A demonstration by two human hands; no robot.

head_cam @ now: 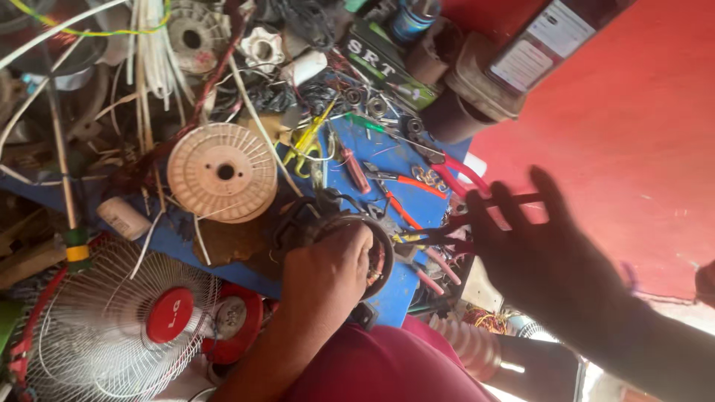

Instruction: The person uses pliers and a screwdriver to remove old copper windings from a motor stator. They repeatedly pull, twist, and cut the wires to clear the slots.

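Two hands work over a blue surface [417,201] crowded with tools and scrap; behind it to the right stands a red wall [633,134].

Surface: blue top, almost fully covered. Red-handled pliers [462,175] lie at its right edge, an orange-handled tool [406,182] just left of them, a green-handled screwdriver [365,121] farther back. A cream plastic spool [222,173] lies flat at the left side of the blue top. Far left, a bundle of white tubes [153,52] and tangled wires. Near left, a fan with white wire guard and red hub [119,320], partly below the surface edge.

Containers: a blue can [411,18] stands at the far edge, contents not visible. A dark bottle with a white label [555,33] leans at the far right, contents not discernible.

Left hand [328,272]: grip pressed down and curled over a dark round motor winding ring [372,253], which rests at the near middle of the blue top, copper wire showing at its right side.

Right hand [547,257]: in shadow, fingers spread, grip pinching nothing, raised above the right edge near the pliers, apart from the ring.
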